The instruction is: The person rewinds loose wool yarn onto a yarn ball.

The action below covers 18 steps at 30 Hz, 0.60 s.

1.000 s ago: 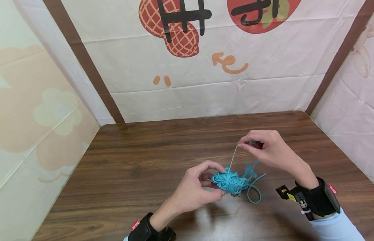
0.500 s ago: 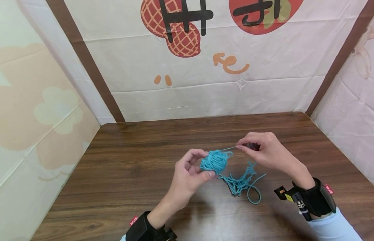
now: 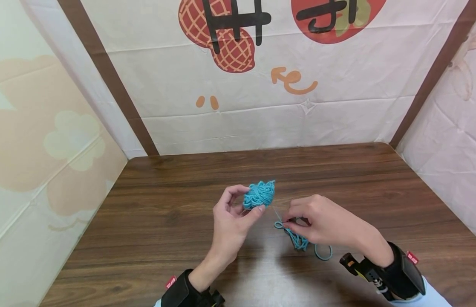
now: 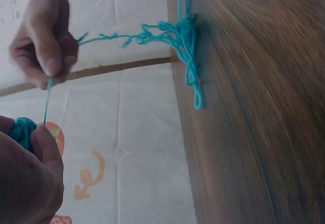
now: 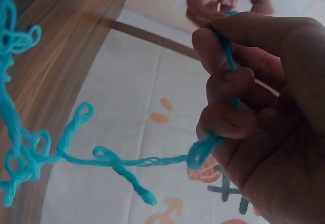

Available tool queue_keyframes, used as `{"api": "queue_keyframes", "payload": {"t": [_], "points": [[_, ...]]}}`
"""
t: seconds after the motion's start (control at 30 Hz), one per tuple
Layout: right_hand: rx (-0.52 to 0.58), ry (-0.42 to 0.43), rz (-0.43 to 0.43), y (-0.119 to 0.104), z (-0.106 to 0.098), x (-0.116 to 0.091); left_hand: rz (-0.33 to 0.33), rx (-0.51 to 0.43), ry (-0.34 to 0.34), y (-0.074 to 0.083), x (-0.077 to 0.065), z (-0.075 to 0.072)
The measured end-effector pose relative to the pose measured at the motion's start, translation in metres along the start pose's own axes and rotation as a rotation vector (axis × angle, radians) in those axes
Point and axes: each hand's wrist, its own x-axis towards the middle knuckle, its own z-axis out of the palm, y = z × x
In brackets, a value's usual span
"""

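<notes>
My left hand (image 3: pixel 232 219) holds a small turquoise ball of yarn (image 3: pixel 259 194) between thumb and fingers, raised over the table. To its right, my right hand (image 3: pixel 318 219) pinches the yarn strand, which runs taut between the two hands in the left wrist view. In the right wrist view the strand (image 5: pixel 231 61) passes under the curled fingers, and a twisted, looped length trails out below them. That length leads to a loose tangle of turquoise yarn (image 4: pixel 188 46) on the table, partly covered by the right hand in the head view.
The brown wood-grain table (image 3: pixel 176 238) spreads around the hands. Behind it hangs a white printed cloth (image 3: pixel 261 128), with more cloth at the left and right sides. One loop of yarn (image 3: pixel 323 252) curls out on the table near the right wrist.
The left hand has lifted the yarn ball off the tangle, up and to the left. The right hand has come down and left over the tangle, still pinching the strand.
</notes>
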Motion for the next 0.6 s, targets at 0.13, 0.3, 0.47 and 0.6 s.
{"api": "queue_keyframes", "payload": {"t": [0.13,0.3,0.47,0.6], "points": [[-0.029,-0.011,0.008,-0.007,-0.001,-0.002,0.101,0.212,-0.008,-0.002,-0.003,0.0],[-0.04,-0.028,0.024,-0.011,-0.002,-0.003,0.203,0.367,-0.039,-0.005,-0.005,0.002],[-0.059,-0.018,0.017,-0.015,-0.003,-0.004,0.231,0.431,-0.09,-0.009,-0.005,0.003],[-0.075,0.033,-0.022,-0.016,-0.003,-0.005,0.251,0.5,-0.159,-0.012,-0.005,0.004]]}}
